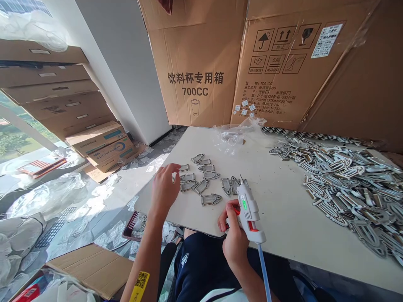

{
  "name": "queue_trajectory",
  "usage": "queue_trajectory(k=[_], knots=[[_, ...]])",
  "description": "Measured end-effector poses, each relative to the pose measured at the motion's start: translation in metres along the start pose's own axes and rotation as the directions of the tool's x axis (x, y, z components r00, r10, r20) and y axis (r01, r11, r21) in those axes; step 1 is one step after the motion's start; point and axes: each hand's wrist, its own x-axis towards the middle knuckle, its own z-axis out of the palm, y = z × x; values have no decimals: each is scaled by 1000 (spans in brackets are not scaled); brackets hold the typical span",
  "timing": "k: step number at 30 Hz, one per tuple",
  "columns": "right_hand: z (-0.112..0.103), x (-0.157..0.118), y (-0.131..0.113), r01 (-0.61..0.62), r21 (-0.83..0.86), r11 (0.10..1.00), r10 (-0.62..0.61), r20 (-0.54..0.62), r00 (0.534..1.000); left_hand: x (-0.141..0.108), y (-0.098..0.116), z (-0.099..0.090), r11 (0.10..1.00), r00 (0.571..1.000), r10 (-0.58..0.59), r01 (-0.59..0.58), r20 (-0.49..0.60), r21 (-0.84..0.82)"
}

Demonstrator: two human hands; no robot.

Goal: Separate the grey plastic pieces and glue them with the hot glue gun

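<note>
My right hand (234,235) is wrapped round the handle of a white glue gun (248,209) with a red trigger and a green label. Its nozzle points away from me, over a few grey arched frames (226,186), partly covering them. A translucent glue stick (264,272) trails from its back end. My left hand (166,186) is over the left side of the table, thumb and forefinger bent and apart. Its fingertips are close to a small grey frame (184,167); touching or not, I cannot tell. Several similar frames (210,199) lie flat beside it.
A large heap of grey and white frames (346,184) covers the right of the white table (277,235). Clear plastic film (233,136) lies at the back, before tall cardboard boxes (195,50). Below on the left are a dark red basket (129,226) and an opened carton (91,264).
</note>
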Motion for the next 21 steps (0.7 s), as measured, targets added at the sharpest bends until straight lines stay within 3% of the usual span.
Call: queue_trajectory(k=[2, 5, 7, 9, 12, 16, 21], knots=[[0, 0, 1, 13, -1, 1000, -13, -4, 1000, -8, 26, 18, 975, 970, 221, -215, 99, -61], [-1, 0, 3, 26, 0, 1000, -26, -5, 1000, -24, 59, 46, 890, 832, 456, -423, 315, -171], [-2, -1, 4, 35, -14, 999, -34, 7, 999, -34, 72, 58, 849, 759, 526, -494, 384, -187], [-3, -2, 4, 50, -29, 998, -49, 16, 999, -40, 77, 64, 837, 728, 539, -519, 424, -172], [-4, -2, 4, 77, -39, 996, -76, 24, 997, -42, 77, 65, 849, 725, 515, -506, 458, -153], [-4, -2, 3, 86, -33, 996, -85, 36, 996, -41, 74, 66, 876, 772, 472, -465, 426, -129], [-3, -1, 3, 83, -12, 996, -82, 33, 996, -40, 75, 65, 891, 788, 454, -393, 415, -228]])
